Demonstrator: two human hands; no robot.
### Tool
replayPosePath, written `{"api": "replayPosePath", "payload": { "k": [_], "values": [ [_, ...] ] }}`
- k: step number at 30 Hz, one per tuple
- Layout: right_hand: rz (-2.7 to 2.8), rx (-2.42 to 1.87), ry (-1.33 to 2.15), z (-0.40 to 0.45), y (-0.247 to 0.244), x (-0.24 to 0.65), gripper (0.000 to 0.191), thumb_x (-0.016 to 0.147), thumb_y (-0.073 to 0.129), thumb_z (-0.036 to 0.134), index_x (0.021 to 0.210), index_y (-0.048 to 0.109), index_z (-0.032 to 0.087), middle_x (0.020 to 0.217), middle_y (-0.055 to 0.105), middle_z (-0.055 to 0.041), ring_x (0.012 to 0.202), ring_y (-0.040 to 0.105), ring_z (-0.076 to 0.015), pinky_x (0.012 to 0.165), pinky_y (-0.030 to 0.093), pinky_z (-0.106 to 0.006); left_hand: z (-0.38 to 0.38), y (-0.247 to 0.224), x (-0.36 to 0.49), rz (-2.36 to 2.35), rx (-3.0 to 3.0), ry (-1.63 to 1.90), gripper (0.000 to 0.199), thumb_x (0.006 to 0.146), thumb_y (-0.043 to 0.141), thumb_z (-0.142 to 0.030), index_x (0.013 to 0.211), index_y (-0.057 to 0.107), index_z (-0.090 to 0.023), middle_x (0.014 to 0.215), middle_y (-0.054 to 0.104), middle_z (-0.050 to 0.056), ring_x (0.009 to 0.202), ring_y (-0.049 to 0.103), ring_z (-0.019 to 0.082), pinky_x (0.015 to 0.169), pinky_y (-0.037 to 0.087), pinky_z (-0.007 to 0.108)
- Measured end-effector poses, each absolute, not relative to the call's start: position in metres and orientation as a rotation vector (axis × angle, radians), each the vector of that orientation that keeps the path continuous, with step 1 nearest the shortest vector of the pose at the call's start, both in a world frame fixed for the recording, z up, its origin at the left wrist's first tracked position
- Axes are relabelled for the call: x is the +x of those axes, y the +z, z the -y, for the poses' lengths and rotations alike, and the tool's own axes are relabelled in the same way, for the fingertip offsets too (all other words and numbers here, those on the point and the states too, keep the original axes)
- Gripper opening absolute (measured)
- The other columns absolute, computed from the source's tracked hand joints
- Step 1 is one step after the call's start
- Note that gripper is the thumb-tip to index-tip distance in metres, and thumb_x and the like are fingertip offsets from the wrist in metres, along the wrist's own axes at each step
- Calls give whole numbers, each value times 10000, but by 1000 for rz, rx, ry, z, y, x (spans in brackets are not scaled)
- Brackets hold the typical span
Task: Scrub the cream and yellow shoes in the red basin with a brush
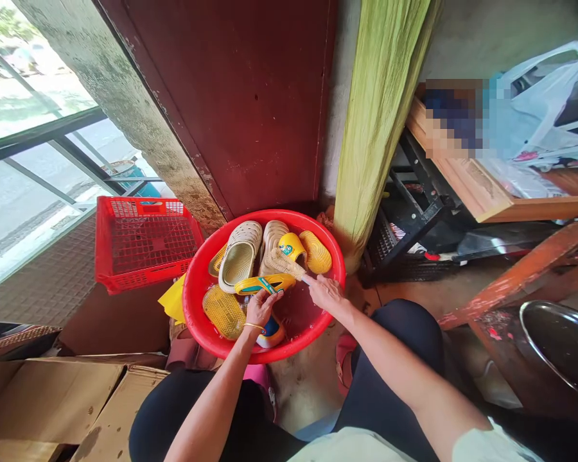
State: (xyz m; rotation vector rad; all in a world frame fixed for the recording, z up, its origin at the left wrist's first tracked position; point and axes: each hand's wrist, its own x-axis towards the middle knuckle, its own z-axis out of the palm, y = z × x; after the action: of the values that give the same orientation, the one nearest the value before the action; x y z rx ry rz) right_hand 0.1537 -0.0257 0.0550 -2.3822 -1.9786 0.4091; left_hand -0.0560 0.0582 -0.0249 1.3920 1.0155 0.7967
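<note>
A round red basin (pixel 191 312) holds water and several pieces of footwear. My left hand (pixel 262 308) grips a yellow sandal (pixel 257 284) with a teal strap, tilted on its side above the basin. In my right hand (pixel 326 293) is the handle of a brush (pixel 284 262), whose bristles lie just above the sandal. Behind them are a beige clog (pixel 242 255) and a yellow slipper (pixel 316 251). A yellow sole (pixel 224 312) faces up at the basin's left, and a blue and orange shoe (pixel 271 333) is partly hidden below my left hand.
Left of the basin stands a red plastic crate (pixel 147 269). Cardboard (pixel 52 398) lies at the lower left. Behind the basin are a dark red door (pixel 250 96) and a green curtain (pixel 380 115). At right are a wooden tray (pixel 491 192) and a metal lid (pixel 559 346).
</note>
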Motion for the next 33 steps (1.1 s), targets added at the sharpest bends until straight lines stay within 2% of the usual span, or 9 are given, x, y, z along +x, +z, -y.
{"api": "replayPosePath", "payload": {
  "k": [3, 8, 13, 17, 20, 22, 26, 29, 33],
  "values": [
    [2010, -2294, 415, 33, 57, 136, 555, 1054, 352, 301, 1608, 388, 305, 1171, 726, -127, 993, 722, -252, 845, 544, -339, -59, -33, -58, -1090, 1506, 757, 358, 768, 720, -528, 895, 748, -194, 882, 783, 96, 934, 713, 293, 881, 529, 390],
    [2227, -2009, 441, 43, 65, 94, 563, 1067, 300, 354, 1628, 318, 389, 1165, 718, -107, 938, 733, -242, 782, 558, -323, -58, -39, -60, -1210, 1649, 704, 226, 748, 692, -412, 685, 679, -195, 755, 737, 110, 816, 676, 283, 835, 508, 404],
    [2128, -2222, 472, 29, 69, 126, 550, 1058, 330, 339, 1605, 370, 378, 1202, 740, -110, 1034, 727, -265, 833, 560, -357, -59, -27, -61, -1036, 1416, 764, 399, 729, 730, -531, 908, 750, -175, 943, 787, 106, 928, 713, 292, 909, 532, 413],
    [1991, -2328, 512, 23, 69, 157, 522, 1042, 376, 311, 1554, 467, 339, 1189, 767, -95, 1066, 720, -251, 885, 546, -353, -61, -17, -57, -1041, 1283, 799, 469, 639, 820, -554, 899, 747, -171, 956, 790, 106, 954, 721, 296, 938, 532, 415],
    [1899, -2270, 500, 27, 65, 153, 516, 1046, 368, 298, 1549, 484, 301, 1198, 769, -87, 1065, 718, -220, 911, 534, -317, -63, -13, -55, -1079, 1207, 893, 481, 645, 824, -555, 904, 726, -161, 929, 781, 95, 896, 720, 271, 882, 548, 401],
    [1897, -2188, 469, 31, 61, 141, 530, 1055, 360, 317, 1578, 446, 291, 1191, 766, -90, 1041, 724, -213, 895, 538, -304, -63, -10, -56, -1101, 1166, 945, 452, 665, 817, -552, 879, 710, -168, 893, 769, 76, 858, 714, 253, 831, 556, 379],
    [1968, -2136, 445, 31, 58, 127, 549, 1054, 373, 340, 1602, 399, 352, 1169, 760, -84, 972, 738, -219, 842, 556, -319, -65, -5, -61, -1082, 1005, 977, 382, 690, 809, -525, 826, 688, -190, 844, 748, 50, 820, 705, 227, 790, 567, 353],
    [1913, -2129, 473, 25, 58, 132, 546, 1041, 400, 331, 1586, 432, 345, 1191, 761, -70, 1025, 728, -213, 881, 552, -316, -67, -2, -62, -1099, 892, 1016, 311, 685, 826, -450, 763, 650, -207, 800, 720, 24, 775, 688, 194, 767, 566, 328],
    [1873, -2108, 451, 25, 51, 136, 552, 1042, 400, 326, 1593, 427, 317, 1236, 751, -78, 1039, 728, -225, 890, 557, -329, -73, 5, -59, -1105, 746, 1059, 162, 783, 752, -329, 792, 642, -210, 807, 711, 23, 767, 689, 177, 754, 581, 313]
  ]
}}
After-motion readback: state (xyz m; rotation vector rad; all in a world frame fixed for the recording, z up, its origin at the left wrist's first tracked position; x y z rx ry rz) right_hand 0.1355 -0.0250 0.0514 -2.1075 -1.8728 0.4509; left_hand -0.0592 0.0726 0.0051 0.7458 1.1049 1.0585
